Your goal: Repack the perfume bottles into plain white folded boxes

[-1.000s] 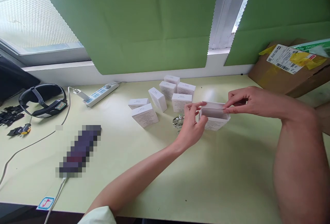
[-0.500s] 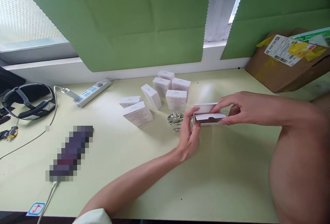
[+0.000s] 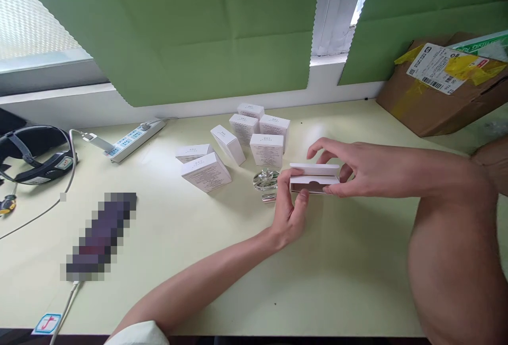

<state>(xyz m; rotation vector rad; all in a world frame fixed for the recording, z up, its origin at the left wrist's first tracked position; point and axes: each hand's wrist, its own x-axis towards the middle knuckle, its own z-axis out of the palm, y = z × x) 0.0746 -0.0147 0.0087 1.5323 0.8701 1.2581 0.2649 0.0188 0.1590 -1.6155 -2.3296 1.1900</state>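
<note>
A small white carton (image 3: pixel 313 180) stands on the table with its top flap up and its dark inside partly showing. My left hand (image 3: pixel 289 210) grips its left end, thumb along the front edge and fingers behind. At the right end, my right hand (image 3: pixel 355 169) has its thumb and curled lower fingers against the carton, while the index finger is raised behind the flap. Just left of my left hand lie a clear glass bottle (image 3: pixel 265 179) and a small shiny cylinder (image 3: pixel 269 198), perhaps its cap. Several closed white cartons (image 3: pixel 266 150) stand behind them.
To the left are a power strip (image 3: pixel 135 141), a black headband device (image 3: pixel 43 170), a cable and a pixelated dark object (image 3: pixel 101 236). A brown cardboard box (image 3: pixel 420 101) sits at the back right. Green blinds (image 3: pixel 222 33) hang behind the table.
My right index finger has lifted from the carton's flap and now extends above and behind it. The view has shifted slightly. My left hand keeps its grip.
</note>
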